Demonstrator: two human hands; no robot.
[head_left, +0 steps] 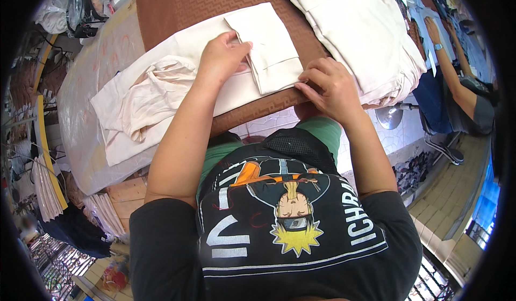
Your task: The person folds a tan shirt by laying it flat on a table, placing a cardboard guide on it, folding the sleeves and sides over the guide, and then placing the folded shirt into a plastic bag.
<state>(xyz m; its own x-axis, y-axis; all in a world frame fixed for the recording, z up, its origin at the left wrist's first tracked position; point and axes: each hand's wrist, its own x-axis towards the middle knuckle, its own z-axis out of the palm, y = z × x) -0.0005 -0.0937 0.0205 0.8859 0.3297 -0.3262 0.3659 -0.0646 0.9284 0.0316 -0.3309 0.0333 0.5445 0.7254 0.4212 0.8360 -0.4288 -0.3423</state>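
Observation:
A cream cloth garment [177, 43] lies lengthwise across the table, its right end folded back over itself into a flat panel [269, 43]. My left hand [226, 59] is at the inner edge of that folded panel, fingers curled around the cloth, some fingertips hidden by the fold. At the panel's near right corner, my right hand [330, 86] pinches the edge between thumb and fingers. The garment's left part [156, 91] is loosely bunched and wrinkled. Which kind of garment it is I cannot tell.
Brown patterned cloth [188, 5] and clear plastic sheeting [86, 91] cover the table. A pile of cream garments [355, 26] stands to the right. Beyond it, another person's arm [449, 67] reaches over blue cloth. A yellow-edged rack [48, 156] is at left.

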